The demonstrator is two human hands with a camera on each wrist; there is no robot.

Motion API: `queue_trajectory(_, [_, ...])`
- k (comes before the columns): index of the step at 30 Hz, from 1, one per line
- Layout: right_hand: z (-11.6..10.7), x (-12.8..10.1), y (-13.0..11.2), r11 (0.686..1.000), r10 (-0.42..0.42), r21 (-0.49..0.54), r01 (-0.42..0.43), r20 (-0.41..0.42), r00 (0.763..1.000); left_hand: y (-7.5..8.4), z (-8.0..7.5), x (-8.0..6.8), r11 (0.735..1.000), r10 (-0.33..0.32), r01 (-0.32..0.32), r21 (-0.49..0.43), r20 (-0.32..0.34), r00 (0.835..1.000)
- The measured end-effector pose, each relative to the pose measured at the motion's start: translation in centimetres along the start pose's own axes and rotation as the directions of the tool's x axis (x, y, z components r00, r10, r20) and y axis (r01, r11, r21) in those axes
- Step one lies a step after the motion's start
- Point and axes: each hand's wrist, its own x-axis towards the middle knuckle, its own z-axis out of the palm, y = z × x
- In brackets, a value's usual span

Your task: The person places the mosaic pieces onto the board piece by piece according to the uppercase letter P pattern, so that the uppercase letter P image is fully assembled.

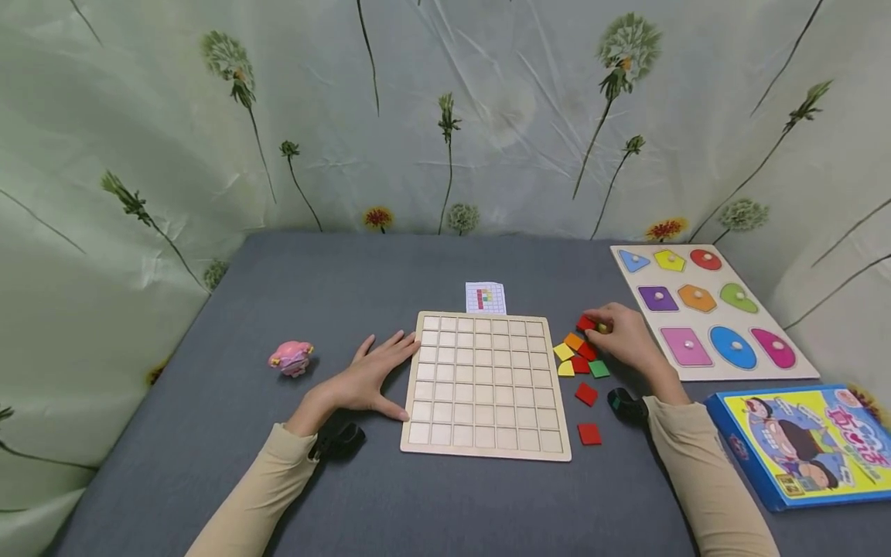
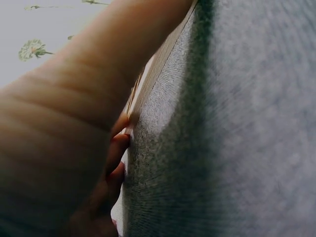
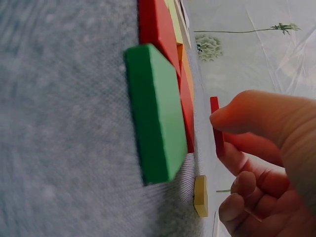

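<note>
- The person's right hand [image 1: 623, 334] is curled over the far end of a cluster of small coloured wooden tiles [image 1: 579, 356] on the grey cloth-covered table [image 1: 278, 294], just right of the wooden grid board [image 1: 483, 384]; in the right wrist view its thumb and forefinger pinch a thin red square tile [image 3: 216, 129] by the edges, tilted up on edge and lifted clear of the cloth; the other fingers [image 3: 244, 185] are curled below it
- In the same view a green square tile [image 3: 155, 111] lies flat on the cloth nearest the camera, with red and orange pieces overlapping behind it; a small yellow tile [image 3: 200, 196] lies apart, below the pinched piece
- The left hand [image 1: 372, 377] lies flat, palm down, fingers straight and spread, holding nothing; its fingertips touch the left edge of the grid board; the left wrist view shows the fingers [image 2: 116, 148] against the board's edge on the cloth
- The grid board's square cells show no tiles; two loose red square tiles [image 1: 588, 414] lie on the cloth beside its right edge, nearer the person than the cluster
- A small white pattern card [image 1: 485, 298] with coloured squares lies just beyond the board's far edge
- A pink toy figure [image 1: 291, 357] sits well to the left; a wooden shape puzzle with knobbed coloured pieces [image 1: 710, 309] lies at the right, and a blue and yellow cartoon box [image 1: 800, 445] is nearer the person; a green floral curtain [image 1: 445, 116] hangs behind
</note>
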Motion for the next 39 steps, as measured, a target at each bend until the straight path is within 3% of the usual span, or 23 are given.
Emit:
queue_trajectory(18, [-0.4,0.2,-1.3,0.999,-0.029,0.025,0.029,-0.025,0.999,0.0,-0.4,0.2,1.000,-0.002,0.002,0.006,-0.017,1.000])
queue_trajectory(39, [0.5,0.4,-3.4,0.992,-0.101,0.077,0.097,0.049,0.994,-0.2,0.2,0.3,1.000,-0.012,0.012,0.014,-0.032,0.999])
